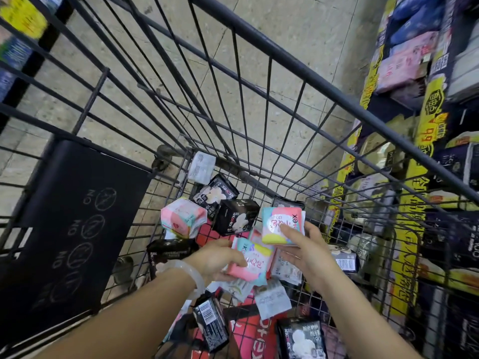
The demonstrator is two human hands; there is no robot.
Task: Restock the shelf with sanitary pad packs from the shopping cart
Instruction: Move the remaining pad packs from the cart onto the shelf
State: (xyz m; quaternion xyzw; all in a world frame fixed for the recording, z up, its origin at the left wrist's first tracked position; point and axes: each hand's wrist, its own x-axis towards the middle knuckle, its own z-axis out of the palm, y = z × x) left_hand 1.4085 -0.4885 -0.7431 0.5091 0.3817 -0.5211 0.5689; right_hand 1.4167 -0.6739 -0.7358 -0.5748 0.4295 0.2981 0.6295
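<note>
Head camera looks down into a dark wire shopping cart (259,81) standing on a pale tiled floor (298,27), in a store aisle. A shelf (414,141) runs along the right side of the cart, edged with yellow price strips and stocked with blue, pink and dark packs; a second, blurred shelf edge shows at the upper left. The cart's black child-seat flap (75,224) with round "NO" symbols hangs at the left.

Both forearms reach down into the basket. The left hand (220,257), with a pale translucent bangle (186,275) on its wrist, has thumb and fingers curled around a pink-and-teal sanitary pad pack (252,260), lifted just above the pile. The right hand (303,252) holds a second pastel pack (282,225), thumb on its face and fingers behind; another thin white pack may be tucked behind it, though the view is too cluttered to be sure.

Loose packs cover the cart floor: a pastel pack (182,220) lying at the left, black packs with white flowers (215,194) behind it, a white pack (201,167) leaning against the far corner, and more black packs (302,338) near the bottom edge. A red flattened carton (256,340) lies beneath them. The cart's right wire wall stands between the hands and the shelf.
</note>
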